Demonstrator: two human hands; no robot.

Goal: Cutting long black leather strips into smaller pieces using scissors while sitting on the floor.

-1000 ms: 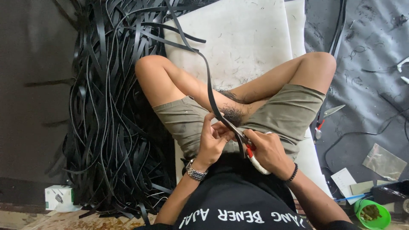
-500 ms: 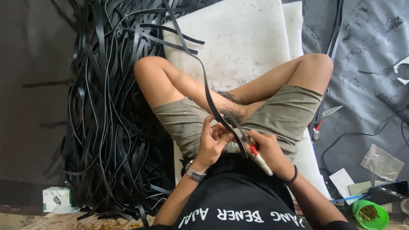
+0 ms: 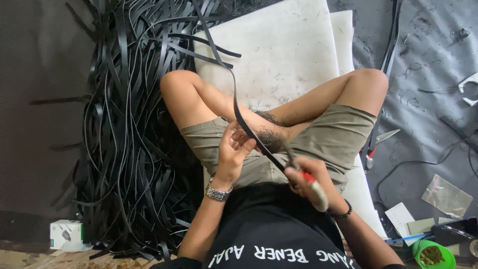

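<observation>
Left hand [image 3: 233,149]: I see it pinching the black strip [image 3: 239,117] between thumb and fingers, closed on it, above the lap.
Right hand [image 3: 311,182]: fist closed around the scissors [image 3: 303,174]; blades meet the strip at the low end.
Strip: runs taut from pile to scissors, across my left knee.
Progress: I judge trimming underway; most of the pile [image 3: 134,124] looks uncut.
Around: white foam pad [image 3: 279,50] under legs, spare snips [image 3: 378,142], green cup [image 3: 433,255], small box [image 3: 67,234].
Obstacles: tangled strips crowd the left side.
</observation>
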